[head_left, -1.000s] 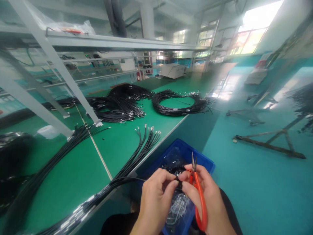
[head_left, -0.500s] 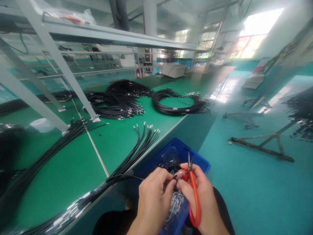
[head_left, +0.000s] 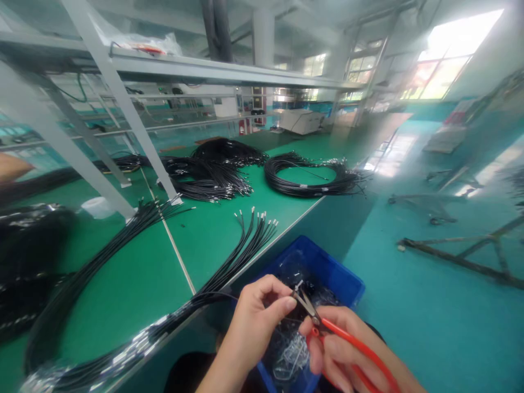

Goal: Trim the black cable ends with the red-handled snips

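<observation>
So the left hand [head_left: 262, 314] comes up from the bottom of the view, palm turned inward, with the fingers curled over and the thumb coming in from below. Thumb and forefinger are pinched together on what looks like the end of a thin black cable [head_left: 223, 295], over the blue bin [head_left: 359, 292]. The right hand [head_left: 341, 338] reaches in from the lower right, kinda angled toward the left one, fingers bent and wrapped around a red-handled tool [head_left: 314, 316]. Its grip is closed on the handles, and the tool's metal jaws are spread in a narrow V, tips right up by the left fingertips.

The cable is skinny, black and gently curved. It splits off from the cable bundle [head_left: 208, 284] along the edge of the green table [head_left: 213, 229] and runs behind the left hand. There's a small silvery bit [head_left: 299, 285] showing just past the fingertips and by the tool, but it's too tiny to tell if it's attached.

The bundle's loose ends fan out with pale tips, and a fat black coil [head_left: 303, 189] lies farther back on the table. Down in the bin there's a tangle of clear, shiny pieces [head_left: 292, 355] plus some dark stuff.
</observation>
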### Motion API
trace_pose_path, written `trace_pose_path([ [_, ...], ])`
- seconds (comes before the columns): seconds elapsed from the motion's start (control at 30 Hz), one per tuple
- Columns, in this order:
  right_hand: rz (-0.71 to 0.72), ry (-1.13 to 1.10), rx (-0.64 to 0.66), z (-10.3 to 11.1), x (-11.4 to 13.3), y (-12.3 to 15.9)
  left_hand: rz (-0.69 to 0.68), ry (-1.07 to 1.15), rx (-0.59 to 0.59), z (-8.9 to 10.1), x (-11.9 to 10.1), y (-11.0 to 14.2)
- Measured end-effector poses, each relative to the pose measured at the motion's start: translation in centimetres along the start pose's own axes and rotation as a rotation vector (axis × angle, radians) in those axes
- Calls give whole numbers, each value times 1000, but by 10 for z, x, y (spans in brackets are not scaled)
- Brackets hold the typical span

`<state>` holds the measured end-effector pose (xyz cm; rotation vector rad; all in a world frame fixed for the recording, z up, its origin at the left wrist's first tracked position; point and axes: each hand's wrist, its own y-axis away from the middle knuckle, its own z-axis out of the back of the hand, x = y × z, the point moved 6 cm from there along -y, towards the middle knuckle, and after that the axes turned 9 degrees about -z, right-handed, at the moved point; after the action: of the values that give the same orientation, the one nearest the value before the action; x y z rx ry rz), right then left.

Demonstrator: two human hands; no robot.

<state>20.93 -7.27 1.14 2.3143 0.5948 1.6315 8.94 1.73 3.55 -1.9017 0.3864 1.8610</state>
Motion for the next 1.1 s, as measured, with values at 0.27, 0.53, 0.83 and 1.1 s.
trace_pose_path([
  [0.27,-11,-44,63,1,-5,-9,-11,39,15,-2,2,0],
  [0.53,-150,198,-51,-3,-4,-18,-31,-35,12,4,7,-3],
  [0.83,264,122,-492,31,11,-5,-115,-964,164,-6,27,-1],
  [1.1,226,59,-442,19,3,-18,-14,-1210,-266,87,28,-22],
])
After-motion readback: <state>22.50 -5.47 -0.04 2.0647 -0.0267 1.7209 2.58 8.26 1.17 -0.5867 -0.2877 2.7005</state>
